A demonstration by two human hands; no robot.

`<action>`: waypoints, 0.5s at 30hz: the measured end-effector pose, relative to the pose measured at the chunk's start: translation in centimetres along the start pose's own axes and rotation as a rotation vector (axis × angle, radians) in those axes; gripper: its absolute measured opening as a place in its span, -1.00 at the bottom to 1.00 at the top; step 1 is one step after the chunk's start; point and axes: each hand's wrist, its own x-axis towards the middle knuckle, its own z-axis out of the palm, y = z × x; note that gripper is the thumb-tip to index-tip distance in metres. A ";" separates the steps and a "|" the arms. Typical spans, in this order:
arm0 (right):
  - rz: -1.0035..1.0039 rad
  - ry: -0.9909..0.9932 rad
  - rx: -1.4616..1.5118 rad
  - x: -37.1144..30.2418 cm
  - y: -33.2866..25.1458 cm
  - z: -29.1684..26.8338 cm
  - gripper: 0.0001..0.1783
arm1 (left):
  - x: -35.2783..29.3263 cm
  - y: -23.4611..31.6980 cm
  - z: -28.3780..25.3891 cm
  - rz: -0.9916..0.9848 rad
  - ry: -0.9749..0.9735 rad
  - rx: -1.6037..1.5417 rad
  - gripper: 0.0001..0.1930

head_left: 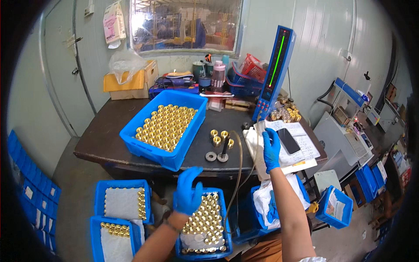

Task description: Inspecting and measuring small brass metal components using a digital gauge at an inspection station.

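My left hand, in a blue glove, is over the far edge of a blue bin of brass fittings. Its thumb stands apart from the fingers and nothing shows in it. At the table's right side my right hand, also gloved, is raised beside a pale cloth or sheet, its fingers bent together. What they hold, if anything, is hidden. Between the hands, several loose brass fittings stand around a black upright gauge plug. Two grey metal rings lie by its base.
A blue crate of brass fittings stands on the dark table. A blue column gauge shows a green bar. A phone lies on open papers. Blue bins stand lower left. A thin hose hangs over the table's front edge.
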 end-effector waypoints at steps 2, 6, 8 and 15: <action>-0.033 -0.300 -0.018 -1.9 -3.2 2.2 -0.56 | -4.6 1.2 -2.9 -0.131 0.117 -0.022 -0.69; -0.011 -0.503 -0.162 -3.6 -2.8 6.4 -0.50 | -13.2 0.3 -5.8 -0.337 0.194 -0.072 -0.72; 0.153 -0.655 -0.121 -2.7 -3.9 6.5 -0.64 | -13.1 2.0 -7.4 -0.355 0.124 0.029 -0.73; 0.025 -0.363 0.212 -4.8 -15.6 -0.1 -0.75 | -17.0 -0.9 -7.4 -0.352 -0.089 0.220 -0.71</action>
